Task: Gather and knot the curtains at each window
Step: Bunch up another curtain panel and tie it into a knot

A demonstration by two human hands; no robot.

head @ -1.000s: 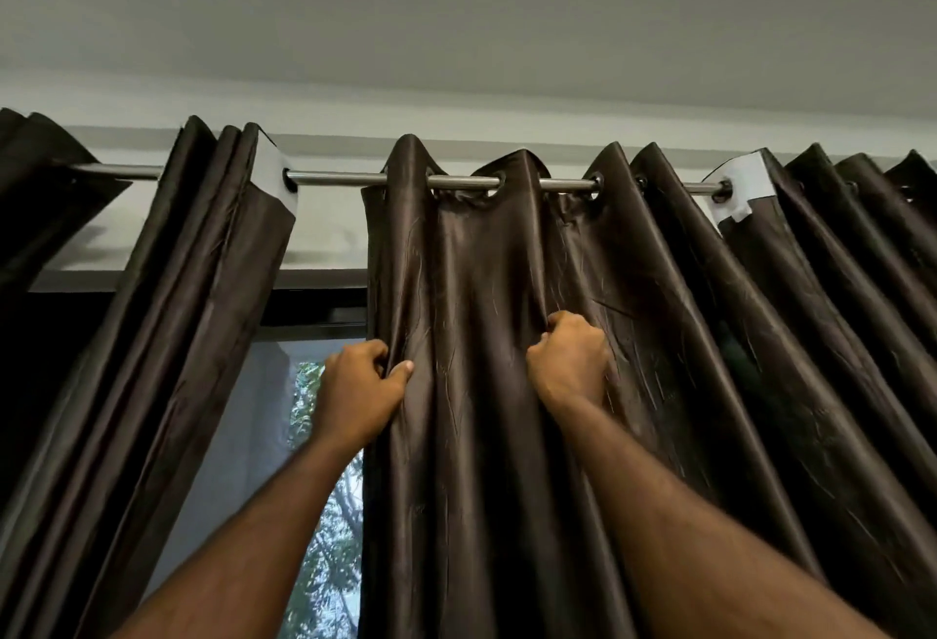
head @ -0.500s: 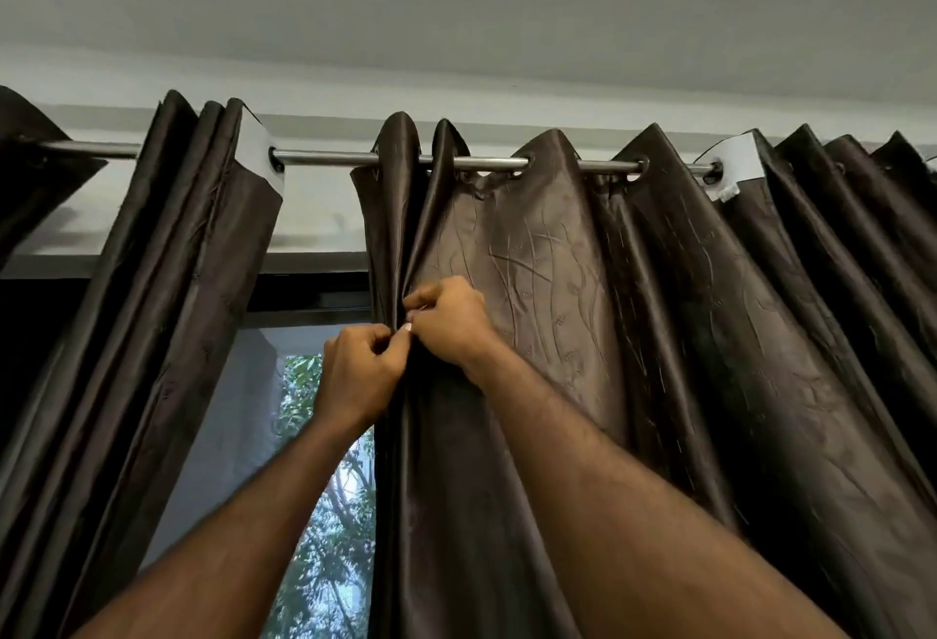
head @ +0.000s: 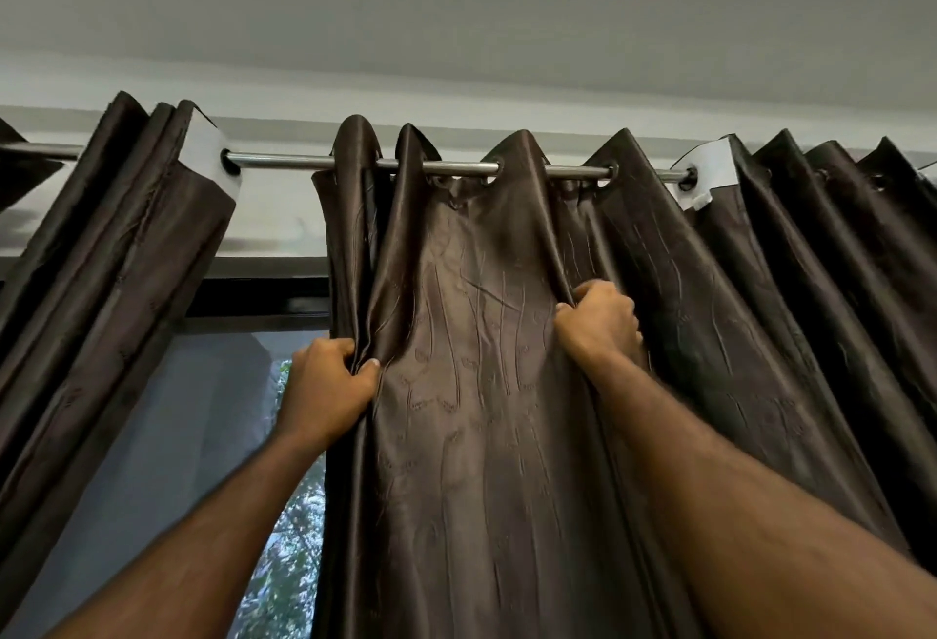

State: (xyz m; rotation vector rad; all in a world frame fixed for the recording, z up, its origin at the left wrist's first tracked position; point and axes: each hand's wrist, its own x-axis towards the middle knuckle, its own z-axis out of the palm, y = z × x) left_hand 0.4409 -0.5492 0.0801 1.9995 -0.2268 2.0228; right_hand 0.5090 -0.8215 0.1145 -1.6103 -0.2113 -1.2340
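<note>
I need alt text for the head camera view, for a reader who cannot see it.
Two bare hands grip a dark brown curtain hanging on a metal rod: the left hand holds its gathered left edge, the right hand pinches a fold further right. Window glass shows at left.

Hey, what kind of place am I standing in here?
Most likely a room in a home, right at a window. Dark brown curtains hang by eyelets on a metal rod under a plain ceiling, and trees show through the window pane.
</note>
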